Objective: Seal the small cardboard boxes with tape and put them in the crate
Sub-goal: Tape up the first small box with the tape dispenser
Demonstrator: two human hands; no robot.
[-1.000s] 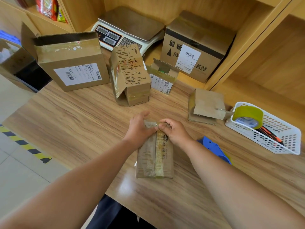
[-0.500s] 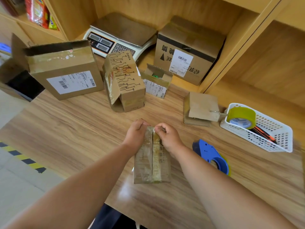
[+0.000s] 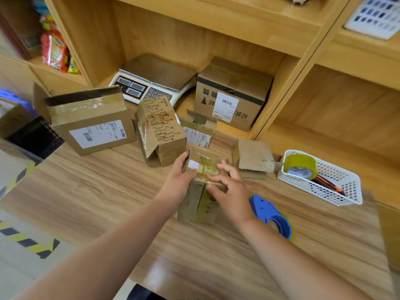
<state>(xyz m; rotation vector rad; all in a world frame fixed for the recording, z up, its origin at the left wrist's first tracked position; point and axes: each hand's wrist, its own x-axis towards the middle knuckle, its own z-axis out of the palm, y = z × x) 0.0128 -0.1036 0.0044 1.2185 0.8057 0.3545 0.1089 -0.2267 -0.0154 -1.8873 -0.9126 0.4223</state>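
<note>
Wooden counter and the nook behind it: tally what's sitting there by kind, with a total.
Brown cardboard boxes: 6, including the small box being held
Yellowish tape roll: 1
Blue tape dispenser: 1
White plastic basket: 1
Digital weighing scale: 1
Total: 10
Orange-and-black items in the basket: too blurred to count, left out.
</note>
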